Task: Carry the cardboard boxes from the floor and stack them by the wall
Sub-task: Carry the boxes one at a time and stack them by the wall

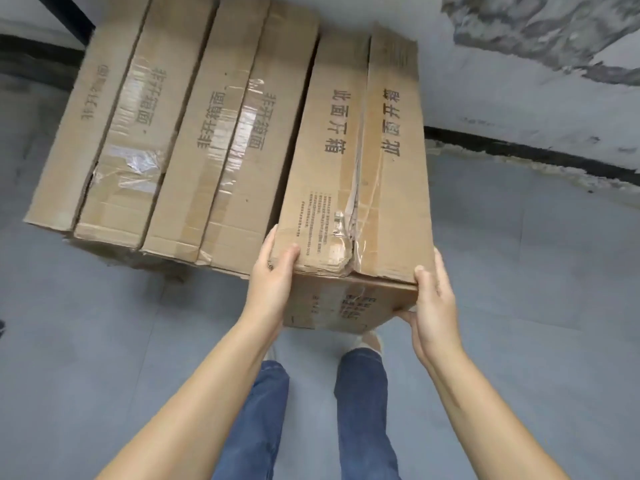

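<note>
Long brown cardboard box (356,174), rightmost of three: black Chinese characters are being displayed along both top flaps, the left flap reading 此面开箱; the right flap's line is printed the other way up and is not being read with certainty. A block of small black print near the near end is too fine to be made out, as is the print on the near end face. The centre seam is being shown split and ragged, with torn clear tape curling along it, and the near top edge is being shown crushed.

The box is being held at its near end by both hands. The left hand (273,275) is being pressed to the left corner, thumb lying on top and fingers extended along the side. The right hand (433,299) is being wrapped round the right corner, thumb on the top edge and fingers curled beneath the end.

The box is being kept just beside the middle taped cardboard box (221,143), which is lying against the left taped cardboard box (100,133). Both are marked 非开箱面 and patched with wrinkled clear tape. Whether the held box is resting on something or raised cannot be told.

The grey tiled floor (519,254) is being met by a black skirting strip (519,152) below a white wall with grey marbled patches (540,64). Blue jeans (360,410) and pale shoes (372,341) are being seen below the box.
</note>
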